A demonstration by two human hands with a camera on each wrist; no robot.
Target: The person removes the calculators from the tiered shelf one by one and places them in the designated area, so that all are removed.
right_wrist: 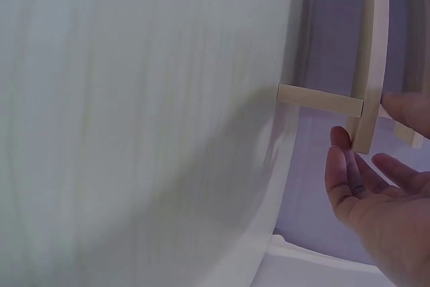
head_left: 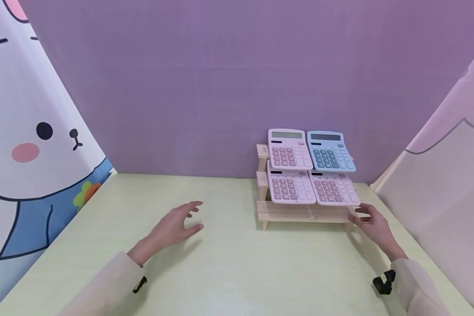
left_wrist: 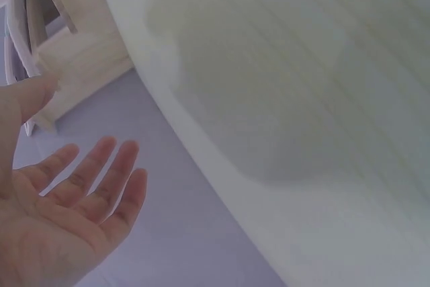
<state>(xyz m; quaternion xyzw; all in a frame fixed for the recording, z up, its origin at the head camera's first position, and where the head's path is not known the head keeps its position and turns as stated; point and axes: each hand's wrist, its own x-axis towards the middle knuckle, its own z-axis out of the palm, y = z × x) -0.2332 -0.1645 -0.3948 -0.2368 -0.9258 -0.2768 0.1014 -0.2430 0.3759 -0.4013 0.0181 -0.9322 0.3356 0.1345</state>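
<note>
A three-tier wooden stand point(head_left: 288, 213) carries calculators on its upper two tiers. On the top tier lean a pink calculator point(head_left: 288, 149) and a blue calculator point(head_left: 332, 151). Below them are two more pink ones, a left calculator point(head_left: 294, 188) and a right calculator point(head_left: 335, 189). My right hand point(head_left: 375, 224) holds the right end of the lowest tier; in the right wrist view its thumb and fingers lie on either side of the board point(right_wrist: 371, 58). Left of the stand, my left hand point(head_left: 170, 226) hovers over the table, fingers loosely spread, holding nothing.
The pale wood-grain table point(head_left: 237, 272) extends around the stand. Behind it hangs a purple cloth point(head_left: 189, 87). A cartoon-printed curtain point(head_left: 31, 188) borders the left, and a pale curtain point(head_left: 450, 188) the right.
</note>
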